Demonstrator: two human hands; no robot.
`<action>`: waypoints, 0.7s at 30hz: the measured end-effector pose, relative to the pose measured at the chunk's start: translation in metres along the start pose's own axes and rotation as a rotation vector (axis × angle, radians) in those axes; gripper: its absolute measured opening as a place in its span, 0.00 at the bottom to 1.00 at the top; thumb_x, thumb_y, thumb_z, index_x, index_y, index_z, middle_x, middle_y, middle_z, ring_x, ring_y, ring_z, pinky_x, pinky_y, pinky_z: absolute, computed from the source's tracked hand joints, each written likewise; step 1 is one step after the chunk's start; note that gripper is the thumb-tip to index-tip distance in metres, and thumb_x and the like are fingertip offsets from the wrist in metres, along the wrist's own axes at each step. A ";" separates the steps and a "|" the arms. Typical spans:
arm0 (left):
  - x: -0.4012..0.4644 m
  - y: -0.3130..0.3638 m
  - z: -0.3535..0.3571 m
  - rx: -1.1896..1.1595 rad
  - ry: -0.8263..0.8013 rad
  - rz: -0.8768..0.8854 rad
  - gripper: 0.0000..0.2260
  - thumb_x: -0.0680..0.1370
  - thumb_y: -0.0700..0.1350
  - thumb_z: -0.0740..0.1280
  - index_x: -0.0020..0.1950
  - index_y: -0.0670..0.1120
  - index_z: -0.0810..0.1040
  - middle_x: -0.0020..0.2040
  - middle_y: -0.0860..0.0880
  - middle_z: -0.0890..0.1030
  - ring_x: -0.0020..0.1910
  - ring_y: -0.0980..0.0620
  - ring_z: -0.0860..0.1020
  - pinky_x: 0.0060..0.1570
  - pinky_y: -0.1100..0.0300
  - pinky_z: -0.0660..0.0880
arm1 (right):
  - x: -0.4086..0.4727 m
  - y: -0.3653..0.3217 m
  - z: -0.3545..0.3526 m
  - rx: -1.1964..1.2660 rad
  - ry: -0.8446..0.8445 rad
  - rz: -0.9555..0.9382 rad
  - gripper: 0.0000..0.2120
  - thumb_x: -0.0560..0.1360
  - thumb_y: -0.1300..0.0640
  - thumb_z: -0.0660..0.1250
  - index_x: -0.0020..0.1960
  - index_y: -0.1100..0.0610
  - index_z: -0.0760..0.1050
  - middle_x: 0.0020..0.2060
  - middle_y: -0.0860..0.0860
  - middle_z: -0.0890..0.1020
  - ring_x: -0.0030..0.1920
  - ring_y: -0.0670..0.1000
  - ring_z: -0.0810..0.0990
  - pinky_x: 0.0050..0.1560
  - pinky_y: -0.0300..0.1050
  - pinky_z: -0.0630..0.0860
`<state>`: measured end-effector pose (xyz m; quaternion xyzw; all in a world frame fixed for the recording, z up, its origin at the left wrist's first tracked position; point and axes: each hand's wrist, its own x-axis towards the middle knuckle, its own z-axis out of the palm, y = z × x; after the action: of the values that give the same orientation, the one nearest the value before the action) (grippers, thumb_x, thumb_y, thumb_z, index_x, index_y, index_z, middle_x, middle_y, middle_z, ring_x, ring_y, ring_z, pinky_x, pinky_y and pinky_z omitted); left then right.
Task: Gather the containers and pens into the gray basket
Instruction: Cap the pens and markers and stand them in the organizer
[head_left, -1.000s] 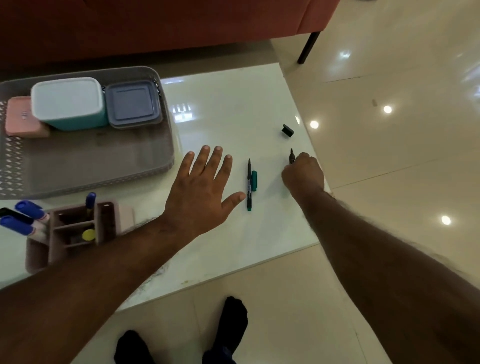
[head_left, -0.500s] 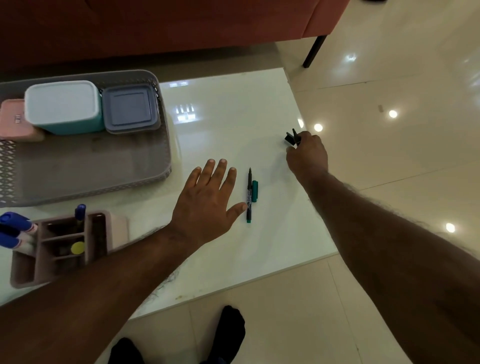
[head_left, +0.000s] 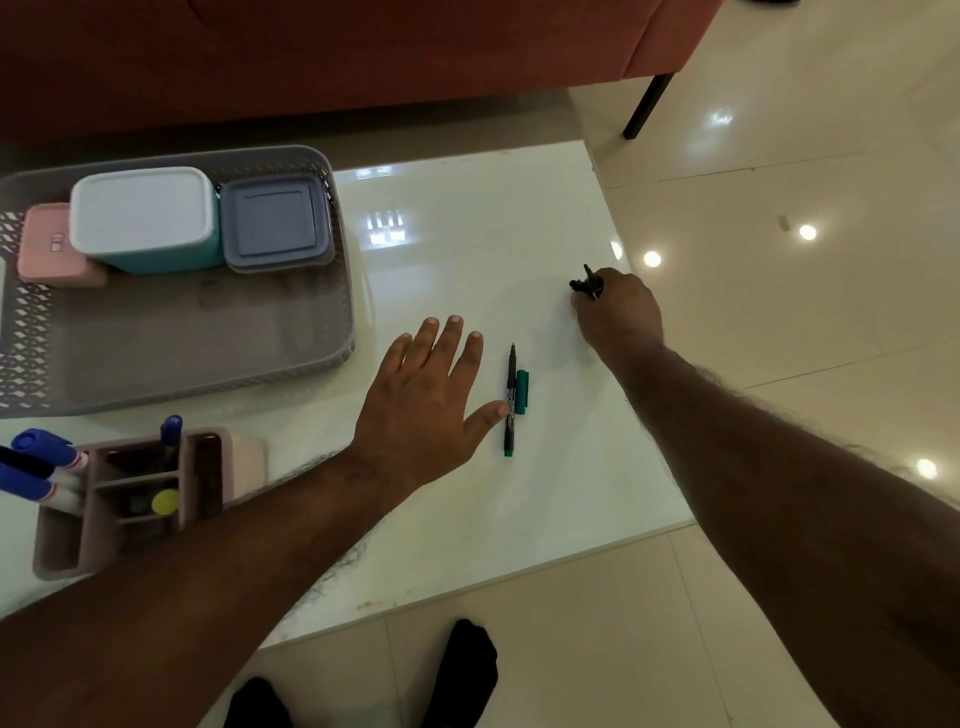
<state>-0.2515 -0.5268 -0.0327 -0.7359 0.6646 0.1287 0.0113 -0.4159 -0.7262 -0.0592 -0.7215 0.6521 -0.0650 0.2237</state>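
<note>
Your right hand (head_left: 615, 306) is curled around a black pen (head_left: 588, 276), and a small black cap (head_left: 576, 285) sits at your fingertips, close to the right edge of the worktop (head_left: 467, 249). I cannot tell whether the cap is pinched or only touched; if it is loose, a nudge could send it off onto the floor. Your left hand (head_left: 421, 400) lies flat with fingers spread, thumb touching the green pen (head_left: 510, 405), whose cap (head_left: 522, 391) lies loose beside it. A sideways brush there could roll both away. The gray basket (head_left: 332, 332) sits far left holding three containers, so carrying an uncapped pen across risks marking the worktop.
</note>
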 end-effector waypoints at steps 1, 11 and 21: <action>0.002 0.000 -0.002 -0.015 -0.002 -0.012 0.35 0.79 0.68 0.43 0.81 0.48 0.50 0.81 0.45 0.51 0.80 0.44 0.50 0.76 0.48 0.48 | -0.004 -0.002 0.000 0.059 -0.017 -0.007 0.13 0.78 0.50 0.65 0.57 0.56 0.79 0.50 0.52 0.81 0.48 0.54 0.79 0.45 0.43 0.72; 0.016 -0.008 -0.026 -0.301 0.139 -0.137 0.29 0.80 0.59 0.60 0.77 0.46 0.63 0.71 0.45 0.73 0.68 0.44 0.73 0.65 0.50 0.69 | -0.062 -0.040 -0.013 0.789 -0.473 0.014 0.11 0.75 0.53 0.72 0.52 0.59 0.81 0.44 0.53 0.86 0.24 0.50 0.67 0.26 0.41 0.66; 0.004 -0.018 -0.032 -0.548 0.311 -0.122 0.20 0.78 0.55 0.68 0.68 0.49 0.74 0.58 0.52 0.82 0.50 0.52 0.80 0.48 0.59 0.76 | -0.094 -0.076 -0.018 0.832 -0.706 -0.001 0.12 0.74 0.54 0.73 0.53 0.61 0.81 0.25 0.47 0.75 0.25 0.49 0.65 0.28 0.41 0.63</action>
<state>-0.2278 -0.5347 -0.0052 -0.7610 0.5535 0.1879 -0.2813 -0.3666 -0.6354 0.0064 -0.5505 0.4561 -0.0717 0.6955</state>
